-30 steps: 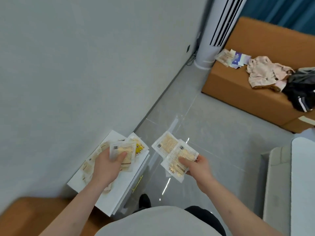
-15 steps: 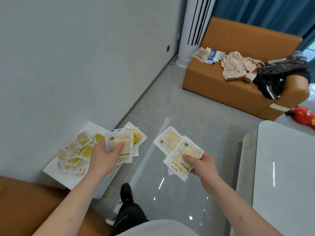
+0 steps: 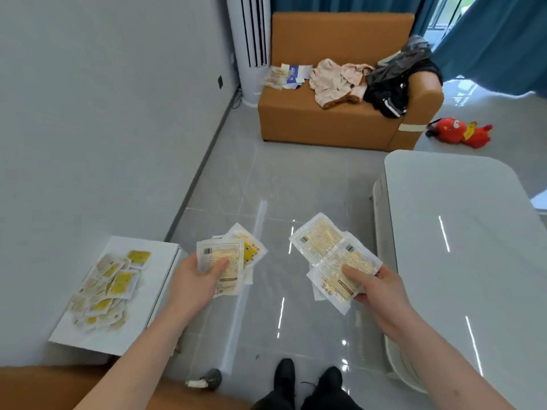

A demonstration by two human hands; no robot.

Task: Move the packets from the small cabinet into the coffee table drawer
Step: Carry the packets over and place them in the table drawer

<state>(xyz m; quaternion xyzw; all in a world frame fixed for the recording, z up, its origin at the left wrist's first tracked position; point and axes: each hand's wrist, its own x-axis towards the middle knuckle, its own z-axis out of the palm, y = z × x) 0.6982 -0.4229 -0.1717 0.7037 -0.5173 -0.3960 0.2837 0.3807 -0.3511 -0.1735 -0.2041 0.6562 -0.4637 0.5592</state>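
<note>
1. Clearly the carrying step is in hand: the person stands between the small cabinet (image 3: 165, 261) and the coffee table (image 3: 461, 232), both hands loaded, feet on the glossy grey floor (image 3: 296, 179).
2. The left hand (image 3: 192, 287) grips a fan of packets (image 3: 220, 269), thumb pressed on the top one and fingers curled beneath; the bundle hangs over the floor just to the right of the cabinet's edge.
3. The right hand (image 3: 377, 288) grips a second, larger fan of packets (image 3: 334, 258), thumb on top, held near the coffee table's left side but apart from it.
4. By judgement, the next move calls for turning to the coffee table and reaching its drawer. No drawer front or handle can be made out, and whether it is open cannot be told. With both hands full, one bundle would likely have to be set down or merged into the other hand to free fingers for pulling.
5. A loose heap of packets (image 3: 109, 288) lies on the cabinet's white top, so more trips seem needed; the task looks well short of done.
6. The packets are flat, square, translucent plastic sachets with pale yellow contents, printed text and a small barcode near one corner. One in the left bundle shows a bright yellow face with dark marks.
7. They look thin and slippery, overlapped rather than squared up, so a slack grip could let some slide out.
</note>
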